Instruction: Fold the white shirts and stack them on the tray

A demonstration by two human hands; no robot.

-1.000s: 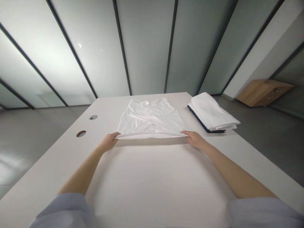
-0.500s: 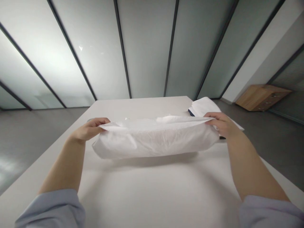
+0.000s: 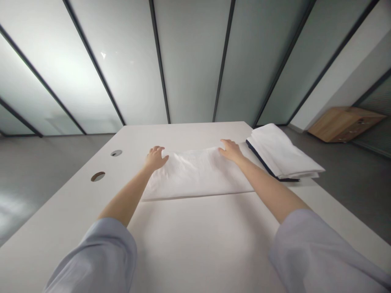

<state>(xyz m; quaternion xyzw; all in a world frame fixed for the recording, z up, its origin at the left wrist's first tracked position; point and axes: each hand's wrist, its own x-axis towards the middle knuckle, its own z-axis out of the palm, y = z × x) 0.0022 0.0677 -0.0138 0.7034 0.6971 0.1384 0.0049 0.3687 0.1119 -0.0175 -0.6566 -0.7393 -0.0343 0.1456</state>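
A folded white cloth (image 3: 195, 173) lies flat on the white table, its long folded edge toward me and a few wrinkles at its left part. My left hand (image 3: 155, 157) is at the cloth's far left corner, fingers apart and holding nothing. At the far right part of the cloth is my right hand (image 3: 230, 149), also open, thumb and fingers spread. Whether either palm presses on the fabric I cannot tell. The cloth's right end is partly hidden behind my right forearm.
A stack of folded cloths (image 3: 279, 150), white over dark navy, sits at the table's right edge. Two round holes, one with a metal cap (image 3: 116, 153), pierce the white table (image 3: 195, 244) on the left. A wooden cabinet (image 3: 345, 123) stands beyond, beside frosted glass panels (image 3: 192, 61).
The white cloth, held up by both hands before, now lies flat on the table. Both hands have let go, opened and moved inward. The stack on the right shows more fully.
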